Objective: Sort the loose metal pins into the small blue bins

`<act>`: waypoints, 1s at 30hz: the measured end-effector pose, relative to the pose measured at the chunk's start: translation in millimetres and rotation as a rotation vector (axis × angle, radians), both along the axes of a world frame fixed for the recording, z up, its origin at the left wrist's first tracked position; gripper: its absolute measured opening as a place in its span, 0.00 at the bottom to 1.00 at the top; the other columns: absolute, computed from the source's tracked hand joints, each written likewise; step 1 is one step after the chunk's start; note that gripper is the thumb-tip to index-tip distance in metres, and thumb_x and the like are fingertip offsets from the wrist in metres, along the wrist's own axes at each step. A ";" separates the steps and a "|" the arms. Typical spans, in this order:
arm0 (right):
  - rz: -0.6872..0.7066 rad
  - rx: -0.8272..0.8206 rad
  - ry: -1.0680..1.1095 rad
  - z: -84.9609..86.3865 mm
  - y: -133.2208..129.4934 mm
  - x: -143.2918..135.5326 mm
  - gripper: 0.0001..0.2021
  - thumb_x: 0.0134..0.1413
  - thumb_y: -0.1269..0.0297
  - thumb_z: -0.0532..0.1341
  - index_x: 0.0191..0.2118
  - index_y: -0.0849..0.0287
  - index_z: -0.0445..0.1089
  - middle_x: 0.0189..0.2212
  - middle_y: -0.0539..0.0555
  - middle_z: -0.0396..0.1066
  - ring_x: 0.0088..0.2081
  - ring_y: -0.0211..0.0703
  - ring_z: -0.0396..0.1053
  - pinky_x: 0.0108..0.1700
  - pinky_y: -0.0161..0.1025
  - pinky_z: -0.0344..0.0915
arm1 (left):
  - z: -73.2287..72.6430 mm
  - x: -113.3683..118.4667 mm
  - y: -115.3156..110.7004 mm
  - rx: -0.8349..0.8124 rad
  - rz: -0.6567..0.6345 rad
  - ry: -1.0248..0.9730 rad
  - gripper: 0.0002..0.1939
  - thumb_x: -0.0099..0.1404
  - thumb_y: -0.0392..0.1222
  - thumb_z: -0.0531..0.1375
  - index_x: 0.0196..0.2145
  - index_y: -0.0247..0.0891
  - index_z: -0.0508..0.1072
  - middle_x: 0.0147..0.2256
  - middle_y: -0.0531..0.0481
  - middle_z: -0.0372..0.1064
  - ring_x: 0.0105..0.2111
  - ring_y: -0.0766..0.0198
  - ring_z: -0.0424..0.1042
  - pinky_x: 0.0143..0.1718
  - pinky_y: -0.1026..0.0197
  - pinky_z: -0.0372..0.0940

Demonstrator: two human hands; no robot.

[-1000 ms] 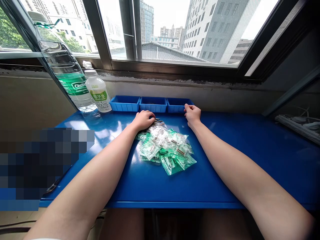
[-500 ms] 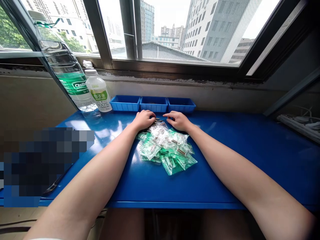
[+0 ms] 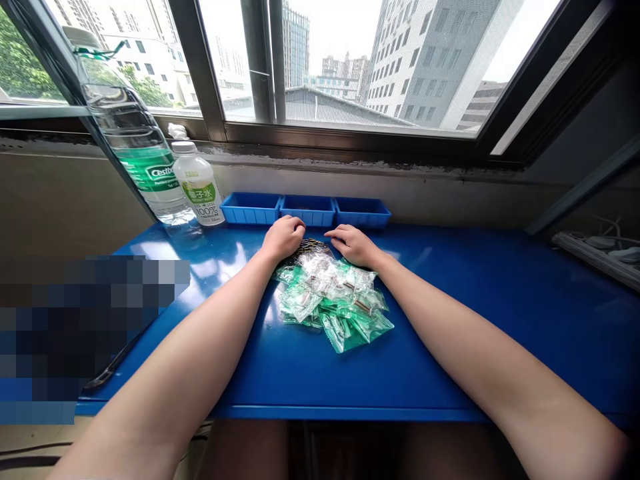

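Observation:
My left hand (image 3: 284, 237) is at the far left of a pile of small dark and brassy metal pieces (image 3: 311, 248), its fingers curled together. Whatever it may hold is hidden. Across the pile lies my right hand (image 3: 356, 245), its index finger stretched out toward the left and nothing visible in it. Clear and green plastic packets (image 3: 353, 327) are heaped in front of the metal pieces, between my forearms. Some packets show thin rod-like metal parts inside.
Behind my hands stand three blue bins in a row: a left bin (image 3: 251, 209), a middle bin (image 3: 307, 212) and a right bin (image 3: 362, 212). A large water bottle (image 3: 145, 157) and a smaller bottle (image 3: 199, 183) are at the left. A power strip (image 3: 600, 250) lies far right.
My left hand has shifted slightly up and left off the metal pieces, its fingers now more curled, so more of the pile shows. My right hand has barely moved.

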State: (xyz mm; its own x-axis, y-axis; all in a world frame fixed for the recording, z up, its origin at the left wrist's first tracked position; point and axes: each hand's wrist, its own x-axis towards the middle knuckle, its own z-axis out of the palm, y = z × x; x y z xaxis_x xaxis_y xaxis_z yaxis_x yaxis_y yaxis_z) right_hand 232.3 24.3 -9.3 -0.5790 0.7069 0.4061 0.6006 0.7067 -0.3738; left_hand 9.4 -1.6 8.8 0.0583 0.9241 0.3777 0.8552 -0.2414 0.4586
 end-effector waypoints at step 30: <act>-0.053 -0.033 -0.009 -5.5 10.2 2.1 0.27 0.48 0.80 0.52 0.51 0.57 0.77 0.50 0.53 0.77 0.51 0.51 0.68 0.59 0.49 0.64 | 1.6 3.4 -2.9 -0.134 -0.059 0.150 0.20 0.66 0.44 0.48 0.39 0.40 0.79 0.43 0.44 0.72 0.46 0.53 0.72 0.50 0.56 0.66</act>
